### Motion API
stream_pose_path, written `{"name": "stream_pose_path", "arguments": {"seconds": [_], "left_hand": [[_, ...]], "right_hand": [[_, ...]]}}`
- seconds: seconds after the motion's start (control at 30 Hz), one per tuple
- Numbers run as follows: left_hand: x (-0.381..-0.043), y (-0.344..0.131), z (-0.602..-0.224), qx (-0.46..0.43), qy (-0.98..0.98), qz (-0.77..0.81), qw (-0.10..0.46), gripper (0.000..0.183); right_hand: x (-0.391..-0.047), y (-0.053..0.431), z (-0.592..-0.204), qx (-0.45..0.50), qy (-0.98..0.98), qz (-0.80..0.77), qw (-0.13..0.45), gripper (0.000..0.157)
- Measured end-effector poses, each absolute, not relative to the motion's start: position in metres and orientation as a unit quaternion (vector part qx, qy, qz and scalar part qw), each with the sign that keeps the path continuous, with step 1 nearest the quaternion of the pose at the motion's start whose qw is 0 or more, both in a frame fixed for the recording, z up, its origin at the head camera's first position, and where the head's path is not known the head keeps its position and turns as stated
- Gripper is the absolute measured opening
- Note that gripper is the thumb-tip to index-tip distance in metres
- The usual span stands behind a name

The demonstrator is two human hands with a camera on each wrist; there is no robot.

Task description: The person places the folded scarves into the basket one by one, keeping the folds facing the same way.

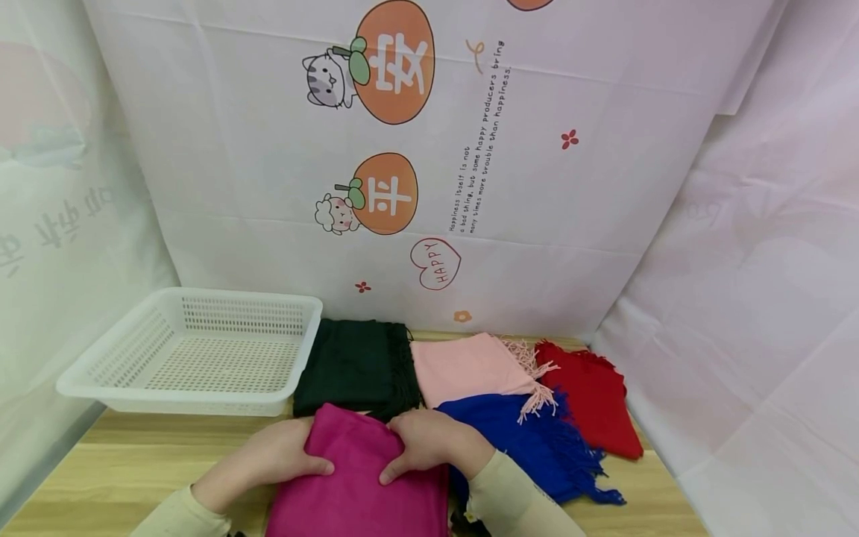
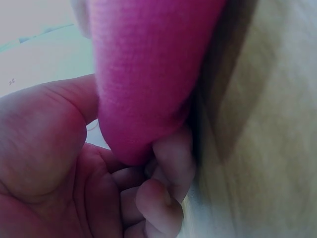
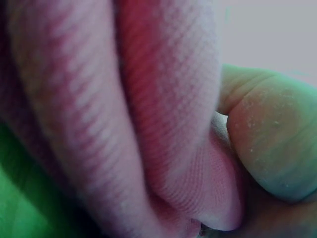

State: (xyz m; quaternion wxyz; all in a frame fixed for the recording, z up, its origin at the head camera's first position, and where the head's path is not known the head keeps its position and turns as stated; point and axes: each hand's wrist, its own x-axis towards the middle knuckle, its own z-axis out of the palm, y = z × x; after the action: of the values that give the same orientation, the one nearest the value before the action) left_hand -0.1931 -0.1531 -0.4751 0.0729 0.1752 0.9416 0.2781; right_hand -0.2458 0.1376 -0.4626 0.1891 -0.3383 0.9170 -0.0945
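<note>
A folded magenta scarf (image 1: 362, 485) lies at the front middle of the table, its far end lifted a little between both hands. On its left edge my left hand (image 1: 285, 450) grips the cloth, thumb on top; the left wrist view shows fingers (image 2: 171, 158) curled under the folded edge (image 2: 148, 89). My right hand (image 1: 432, 444) pinches the far right corner, thumb above. In the right wrist view the thick folds (image 3: 163, 124) fill the left and middle, with the thumb (image 3: 272, 134) against them. The scarf's near end runs out of the head view.
A white plastic basket (image 1: 302, 350) stands at the back left. Along the back lie folded scarves: dark green (image 1: 352, 365), pink (image 1: 470, 365) with fringe, and red (image 1: 593, 403). A blue fringed scarf (image 1: 530, 440) lies beside my right hand. Printed white cloth walls (image 1: 268, 246) surround the wooden table (image 1: 148, 455).
</note>
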Motion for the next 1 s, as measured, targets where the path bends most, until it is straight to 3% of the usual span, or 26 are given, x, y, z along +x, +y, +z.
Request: {"name": "stream_pose_path", "arguments": {"seconds": [0.27, 1.0], "left_hand": [[-0.1906, -0.1525, -0.4753, 0.143, 0.954, 0.249, 0.09, 0.045], [-0.1962, -0.1557, -0.4792, 0.206, 0.923, 0.318, 0.075, 0.045]], "right_hand": [[-0.2456, 0.1372, -0.4628, -0.334, 0.918, -0.096, 0.189, 0.065], [-0.2442, 0.1362, -0.4597, -0.331, 0.919, -0.099, 0.192, 0.06]]}}
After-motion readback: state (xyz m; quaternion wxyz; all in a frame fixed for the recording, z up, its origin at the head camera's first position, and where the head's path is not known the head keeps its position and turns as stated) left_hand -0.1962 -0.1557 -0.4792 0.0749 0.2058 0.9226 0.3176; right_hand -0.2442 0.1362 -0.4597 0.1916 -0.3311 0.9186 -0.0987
